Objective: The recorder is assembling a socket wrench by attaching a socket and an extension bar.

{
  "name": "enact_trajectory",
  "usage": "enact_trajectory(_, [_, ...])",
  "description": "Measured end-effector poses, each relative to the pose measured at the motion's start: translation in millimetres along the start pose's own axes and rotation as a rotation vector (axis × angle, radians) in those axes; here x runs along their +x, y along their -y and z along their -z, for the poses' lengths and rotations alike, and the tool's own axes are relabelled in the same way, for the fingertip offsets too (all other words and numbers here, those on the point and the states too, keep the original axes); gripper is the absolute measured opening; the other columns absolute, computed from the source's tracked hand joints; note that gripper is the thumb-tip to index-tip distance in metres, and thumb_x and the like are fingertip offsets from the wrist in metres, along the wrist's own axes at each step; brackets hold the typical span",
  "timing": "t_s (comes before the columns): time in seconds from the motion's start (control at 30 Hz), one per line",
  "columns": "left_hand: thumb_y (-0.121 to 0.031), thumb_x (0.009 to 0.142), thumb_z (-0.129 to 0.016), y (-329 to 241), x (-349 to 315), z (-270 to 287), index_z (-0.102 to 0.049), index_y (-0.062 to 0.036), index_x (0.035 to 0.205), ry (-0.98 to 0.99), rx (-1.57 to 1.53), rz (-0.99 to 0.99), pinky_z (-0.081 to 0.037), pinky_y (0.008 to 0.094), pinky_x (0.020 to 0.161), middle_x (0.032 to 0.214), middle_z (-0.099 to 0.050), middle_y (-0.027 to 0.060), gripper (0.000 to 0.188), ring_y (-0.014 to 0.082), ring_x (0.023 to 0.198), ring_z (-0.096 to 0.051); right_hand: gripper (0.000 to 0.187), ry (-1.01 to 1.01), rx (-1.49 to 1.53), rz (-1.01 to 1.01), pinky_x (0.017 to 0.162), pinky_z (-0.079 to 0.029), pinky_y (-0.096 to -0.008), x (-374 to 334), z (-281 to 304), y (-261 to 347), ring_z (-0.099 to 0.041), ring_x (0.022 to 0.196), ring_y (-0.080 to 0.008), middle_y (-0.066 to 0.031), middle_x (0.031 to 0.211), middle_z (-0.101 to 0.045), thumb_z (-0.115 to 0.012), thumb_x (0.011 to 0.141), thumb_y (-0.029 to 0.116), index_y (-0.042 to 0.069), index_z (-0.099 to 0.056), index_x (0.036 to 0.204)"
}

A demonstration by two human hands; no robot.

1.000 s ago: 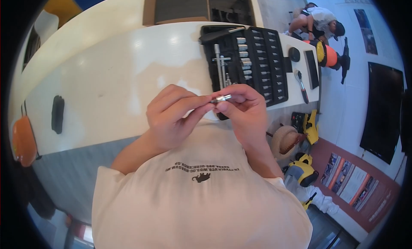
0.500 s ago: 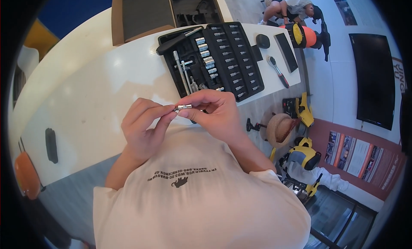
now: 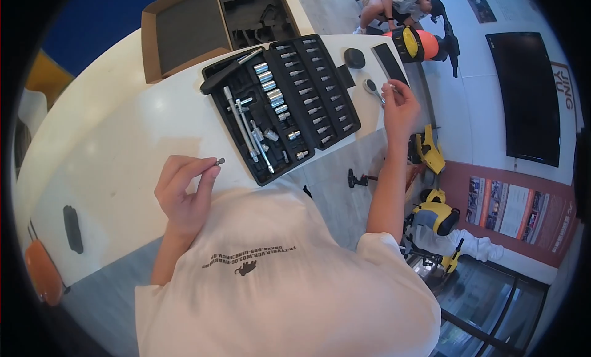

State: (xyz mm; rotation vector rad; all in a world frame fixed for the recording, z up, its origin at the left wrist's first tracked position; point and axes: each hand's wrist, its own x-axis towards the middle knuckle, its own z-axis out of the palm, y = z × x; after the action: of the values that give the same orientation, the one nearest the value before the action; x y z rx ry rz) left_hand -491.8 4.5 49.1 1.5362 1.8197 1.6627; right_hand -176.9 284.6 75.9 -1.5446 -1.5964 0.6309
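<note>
At the table's near edge, my left hand (image 3: 184, 184) is closed in a pinch on a small metal bit (image 3: 220, 161), its short end showing past the fingertips. My right hand (image 3: 401, 107) reaches out far to the right, above the ratchet wrench (image 3: 370, 88), whose handle it partly covers. Its fingers are pinched round a small silver metal piece (image 3: 394, 88), mostly hidden. Between the hands lies the open black socket case (image 3: 249, 120), with silver sockets, extension bars, a black-handled driver and rows of bits.
Behind the case is an open cardboard box (image 3: 149, 52) with black foam. A black rounded object (image 3: 354, 58) and a dark flat bar (image 3: 389, 62) lie right of the case. A dark strip (image 3: 72, 229) lies at left. Another person (image 3: 403, 6) crouches beyond the table.
My hands were together over the table edge, holding a small silver socket between them. They have parted: the right has swung far right to the ratchet, the left keeps the bit.
</note>
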Motion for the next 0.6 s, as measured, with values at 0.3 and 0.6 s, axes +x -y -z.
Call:
enact_trajectory(0.3, [0.01, 0.081, -0.077, 1.7, -0.4, -2.4, -0.073, 0.0056, 0.097, 0.047, 0.019, -0.013, -0.052, 0.0276, 0.069, 0.087, -0.068, 0.0118, 0.017, 0.0201, 0.078, -0.062, 0.022, 0.09, -0.403, 0.106, 0.07, -0.055, -0.0298, 13.3, 14.3, -8.0, -0.071, 0.075, -0.0166, -0.0094, 0.089, -0.074, -0.083, 0.082, 0.007, 0.0, -0.077, 0.103])
enact_trajectory(0.6, [0.008, 0.077, -0.081, -1.7, -0.3, -3.7, -0.075, 0.0, 0.094, 0.021, 0.035, 0.025, -0.049, 0.0322, 0.068, 0.086, -0.07, 0.0102, 0.019, 0.0233, 0.078, -0.064, 0.023, 0.244, -0.459, 0.329, 0.072, -0.056, -0.0337, 30.8, 7.5, -10.5, -0.073, 0.082, -0.021, -0.0128, 0.097, -0.075, -0.073, 0.089, 0.001, 0.002, -0.077, 0.111])
